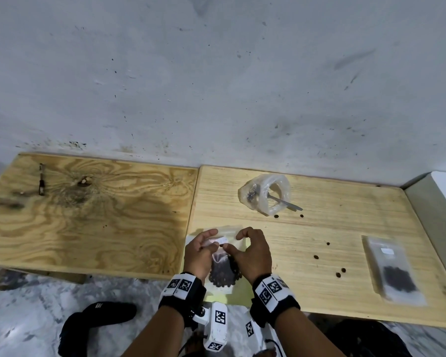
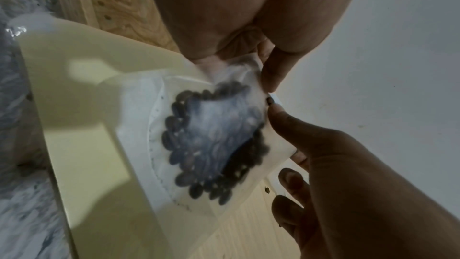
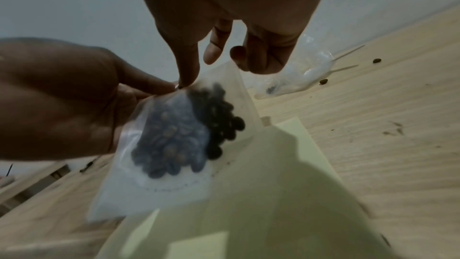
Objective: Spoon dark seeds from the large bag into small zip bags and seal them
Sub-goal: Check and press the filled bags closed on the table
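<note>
A small clear zip bag [image 1: 223, 273] holding dark seeds hangs just above the table's front edge. My left hand [image 1: 213, 240] pinches its top from the left and my right hand [image 1: 232, 243] pinches it from the right, thumbs almost meeting. One seed sits at the pinch point. In the left wrist view the bag [image 2: 214, 141] bulges with seeds; the right wrist view shows the same bag [image 3: 174, 137]. The large clear bag [image 1: 265, 194] lies at the back, with the spoon handle [image 1: 290, 204] sticking out of it.
A filled small bag [image 1: 394, 271] lies at the right of the table. Loose seeds [image 1: 340, 272] are scattered between it and my hands. A pale yellow sheet [image 1: 238, 292] lies under the held bag. A second plywood board [image 1: 88, 215] adjoins on the left.
</note>
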A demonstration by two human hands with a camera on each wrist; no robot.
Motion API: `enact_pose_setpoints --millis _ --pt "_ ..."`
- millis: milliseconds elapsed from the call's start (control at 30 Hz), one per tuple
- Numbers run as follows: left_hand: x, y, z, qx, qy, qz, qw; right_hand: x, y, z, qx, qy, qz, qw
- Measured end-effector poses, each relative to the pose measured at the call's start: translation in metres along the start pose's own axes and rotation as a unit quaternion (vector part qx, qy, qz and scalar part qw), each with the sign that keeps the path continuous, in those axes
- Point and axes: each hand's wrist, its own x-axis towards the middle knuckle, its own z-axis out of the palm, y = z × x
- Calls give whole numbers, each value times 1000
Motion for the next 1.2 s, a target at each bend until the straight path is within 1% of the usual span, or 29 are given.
enact_pose_setpoints --millis 133,267,333,433,633,800,867,1033,1200 --pt "1 -3 1 -11 9 -5 1000 -7 -2 2 -62 15 -9 998" --pt "3 -2 2 -37 13 -25 999 -7 -2 3 -85 29 -9 996" --pt "4 -2 4 -57 12 -41 997 -7 -3 4 -82 17 -5 996" --pt "4 -3 9 -106 -20 -63 992 -5 -4 2 -82 -4 12 997" --pt "3 1 15 -124 -54 -68 988 6 0 -3 -79 1 23 997" --pt "4 6 19 -134 -65 -68 986 9 1 -7 -54 17 18 998" --pt "1 11 20 -131 -66 -62 987 9 2 -8 -59 14 17 998" --pt "0 9 27 -62 -25 6 998 10 1 -8 -73 19 2 997" --pt "2 7 28 -28 -3 24 999 9 4 -5 -54 23 -8 998"
